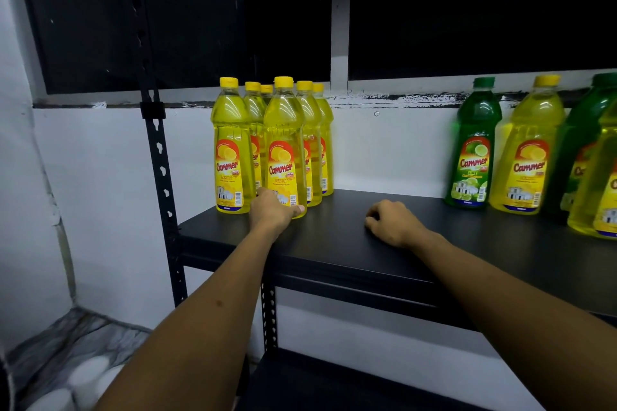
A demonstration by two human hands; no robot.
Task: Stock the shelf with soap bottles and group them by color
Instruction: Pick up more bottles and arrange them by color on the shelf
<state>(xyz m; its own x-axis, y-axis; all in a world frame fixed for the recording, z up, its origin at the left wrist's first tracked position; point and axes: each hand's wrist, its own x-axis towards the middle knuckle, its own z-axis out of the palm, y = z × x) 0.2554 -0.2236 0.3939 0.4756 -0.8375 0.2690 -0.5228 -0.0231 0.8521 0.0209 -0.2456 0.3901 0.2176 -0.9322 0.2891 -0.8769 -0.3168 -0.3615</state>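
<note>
Left hand (272,208) clasping front yellow plastic soap bottle (284,147), settling yellow group; right hand (390,222) resting loosely curled, empty, on black shelf board (334,243). Probably needing next: fetching stray yellow bottle (527,150) beside green bottle (474,147).

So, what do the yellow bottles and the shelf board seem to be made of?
Yellow bottles: probably clear glossy plastic, since light glints on them and the liquid shows through; caps look opaque plastic. Shelf board: smooth matte black, perhaps painted metal or laminate; I cannot tell.
</note>
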